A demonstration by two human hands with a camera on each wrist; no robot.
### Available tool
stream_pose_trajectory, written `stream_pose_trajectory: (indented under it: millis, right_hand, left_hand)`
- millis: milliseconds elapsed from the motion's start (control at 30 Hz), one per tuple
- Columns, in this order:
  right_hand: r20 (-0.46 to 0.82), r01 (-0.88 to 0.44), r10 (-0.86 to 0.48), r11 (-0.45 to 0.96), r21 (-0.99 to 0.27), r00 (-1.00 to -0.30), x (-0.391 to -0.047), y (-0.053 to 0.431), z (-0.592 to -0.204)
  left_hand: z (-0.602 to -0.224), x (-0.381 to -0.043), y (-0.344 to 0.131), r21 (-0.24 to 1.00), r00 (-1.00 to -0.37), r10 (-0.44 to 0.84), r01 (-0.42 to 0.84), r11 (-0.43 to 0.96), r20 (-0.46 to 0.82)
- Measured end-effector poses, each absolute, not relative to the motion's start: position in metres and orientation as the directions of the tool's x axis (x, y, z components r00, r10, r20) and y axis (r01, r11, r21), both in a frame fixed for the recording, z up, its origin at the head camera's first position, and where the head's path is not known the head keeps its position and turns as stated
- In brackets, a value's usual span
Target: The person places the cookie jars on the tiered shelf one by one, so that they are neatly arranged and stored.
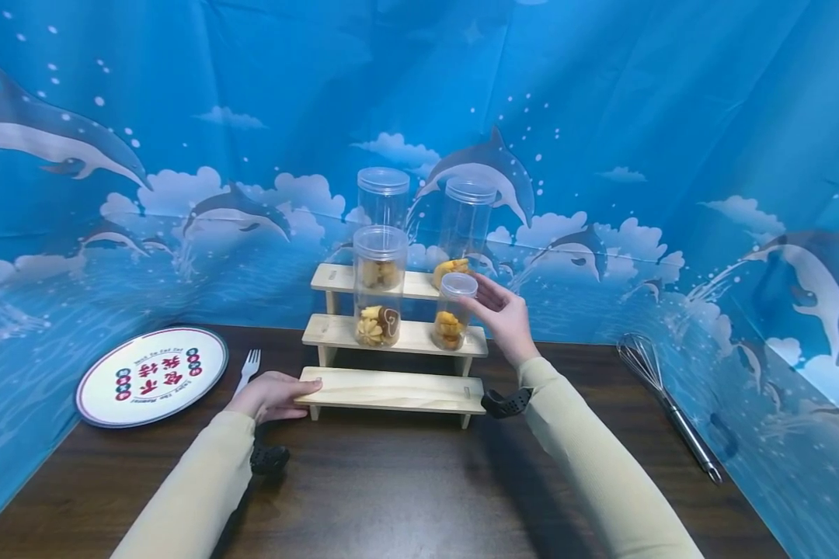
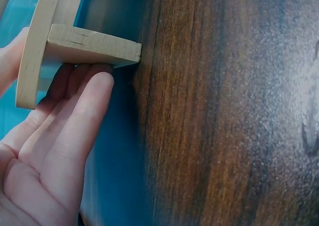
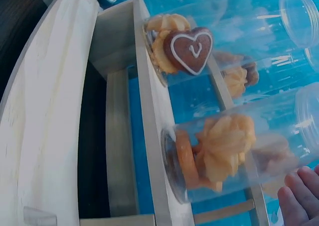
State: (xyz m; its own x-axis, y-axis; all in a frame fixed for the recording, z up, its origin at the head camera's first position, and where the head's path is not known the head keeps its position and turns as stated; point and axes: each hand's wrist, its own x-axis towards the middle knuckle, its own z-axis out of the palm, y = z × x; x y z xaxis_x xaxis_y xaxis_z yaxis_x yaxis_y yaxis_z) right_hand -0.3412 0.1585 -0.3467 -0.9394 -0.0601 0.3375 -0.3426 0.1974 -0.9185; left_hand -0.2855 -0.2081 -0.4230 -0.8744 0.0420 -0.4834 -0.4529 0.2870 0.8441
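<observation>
A three-tier wooden display stand (image 1: 398, 388) stands on the table. My left hand (image 1: 276, 394) grips the left end of its lowest shelf, thumb on top and fingers underneath, beside a leg. On the right of the middle shelf is a small clear jar (image 1: 450, 330) of cookies with a lid. My right hand (image 1: 506, 318) holds this jar near its lid, thumb in front and fingers behind. A taller jar (image 1: 377, 326) with a heart-shaped cookie (image 3: 192, 50) stands on the same shelf at left. Two tall cookie jars, a left one (image 1: 383, 180) and a right one (image 1: 467, 217), stand on the top shelf.
A white plate (image 1: 119, 353) with red lettering lies at the left, with a fork (image 1: 248, 369) between it and my left hand. A whisk (image 1: 678, 419) lies at the right. Behind the table (image 1: 391, 497) hangs a blue dolphin-print cloth (image 1: 287, 116).
</observation>
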Motion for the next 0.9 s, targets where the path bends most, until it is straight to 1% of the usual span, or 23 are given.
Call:
stream_pose_trajectory:
  millis: [333,500,633,767,833,900]
  right_hand:
    - [0.324,-0.331,-0.067,0.157,-0.93,-0.944,-0.336,0.175,-0.345]
    - [0.309,-0.317,-0.071,0.217,-0.923,-0.948,-0.321,0.178,-0.335]
    - [0.298,-0.305,-0.066,0.281,-0.91,-0.952,-0.31,0.18,-0.33]
    - [0.297,-0.301,-0.063,0.323,-0.897,-0.953,-0.306,0.187,-0.332]
    - [0.301,-0.305,-0.064,0.337,-0.891,-0.951,-0.311,0.194,-0.339]
    - [0.316,-0.32,-0.071,0.36,-0.877,-0.946,-0.316,0.201,-0.347]
  left_hand:
    - [-0.425,-0.288,-0.207,0.846,-0.875,0.049,-0.448,0.289,-0.481]
    - [-0.424,-0.288,-0.206,0.845,-0.873,0.045,-0.456,0.278,-0.486]
    - [-0.426,-0.288,-0.206,0.86,-0.883,0.053,-0.439,0.261,-0.467]
    - [-0.433,-0.286,-0.204,0.878,-0.908,0.037,-0.393,0.274,-0.418]
    - [-0.435,-0.283,-0.203,0.879,-0.932,-0.002,-0.342,0.331,-0.362]
    - [-0.433,-0.278,-0.202,0.861,-0.958,-0.052,-0.278,0.425,-0.283]
